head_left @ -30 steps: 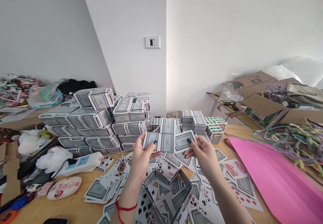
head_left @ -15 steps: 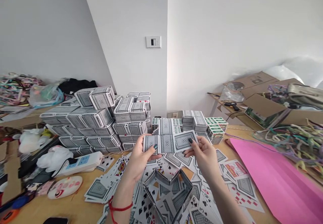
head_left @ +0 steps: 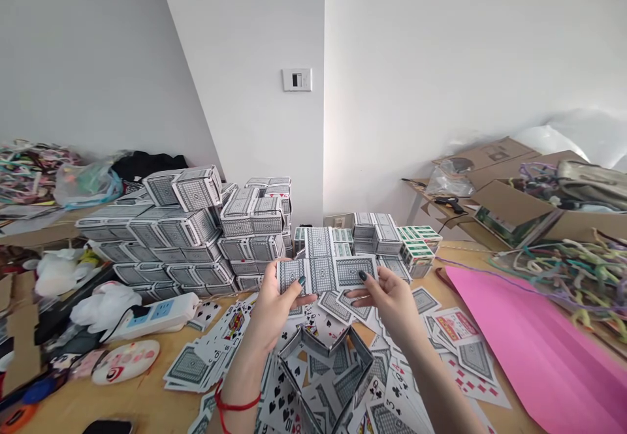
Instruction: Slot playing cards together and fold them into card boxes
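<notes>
I'm in what looks like a craft room: playing cards [head_left: 189, 363] litter the near edge of my bench [head_left: 159, 414], card-built blocks [head_left: 196, 190] stand stacked toward its far edge, and a black glue gun [head_left: 449, 203] lies beyond that edge, rightward.

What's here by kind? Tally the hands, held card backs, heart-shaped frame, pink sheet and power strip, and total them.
Left hand and right hand: 2
Held card backs: 4
Heart-shaped frame: 1
Pink sheet: 1
Power strip: 1
Total: 9
</notes>
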